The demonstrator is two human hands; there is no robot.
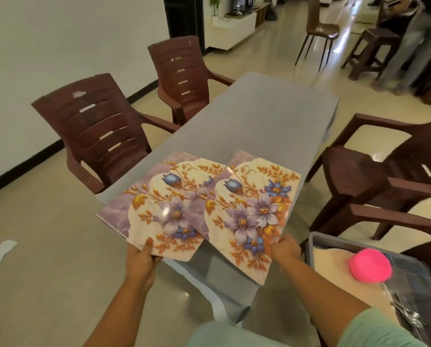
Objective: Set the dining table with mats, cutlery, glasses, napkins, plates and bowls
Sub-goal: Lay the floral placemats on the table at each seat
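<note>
Head view: left hand (144,256) and right hand (285,247) each pinch one floral mat (164,204), fanned apart for separate placement on the counter (272,116).

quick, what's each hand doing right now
Left hand: grips the near edge of the left floral mat.
Right hand: grips the near edge of the right floral mat.

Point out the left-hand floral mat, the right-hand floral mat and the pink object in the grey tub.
left floral mat (159,206): head view, on its purple flower.
right floral mat (254,211): head view, on its central purple flowers.
pink object (369,265): head view, on its rounded top.
</note>
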